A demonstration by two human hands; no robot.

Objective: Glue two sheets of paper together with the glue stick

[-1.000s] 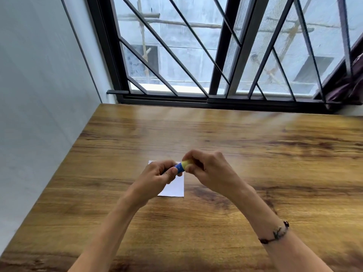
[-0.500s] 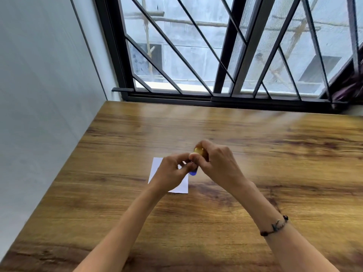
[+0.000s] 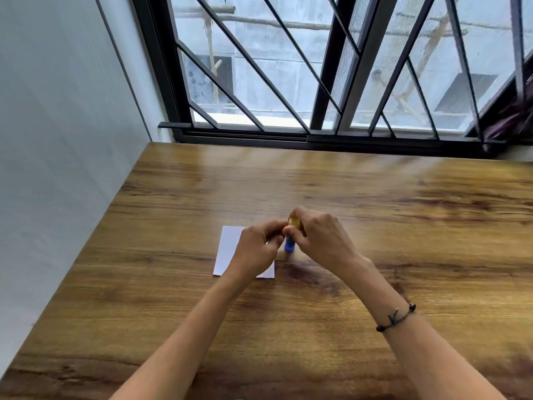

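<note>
right hand point(image 3: 323, 241) curled round the glue stick point(image 3: 291, 235), thumb and fingers pinching its upper part. stick stands roughly upright above the table, yellow end point(image 3: 294, 222) up, blue end point(image 3: 289, 246) down. yellow end shows between the knuckles; the middle of the barrel is covered by fingers. whether the blue end touches the wood, cannot tell; a faint shadow lies just under it.

left hand point(image 3: 256, 249) close against the right, fingers curled, fingertips meeting the stick at about its middle. how firm that hold is cannot be read; motion blur softens the fingers. whether a cap is on or off, cannot tell.

under and behind the left hand: white paper point(image 3: 230, 246), flat on the wooden table point(image 3: 403, 241). left hand and wrist cover its right half. one sheet or two stacked, cannot tell from here. the stick is just beside the paper's right edge, above bare wood.

both forearms bare, coming in from the near edge. dark cord bracelet point(image 3: 395, 317) with a small charm on the right wrist.

table runs to a grey wall point(image 3: 57, 140) on the left and to a window point(image 3: 317, 82) with black diagonal bars at the far edge. pale building outside. dark purplish cloth point(image 3: 516, 119) at far right by the frame.
</note>
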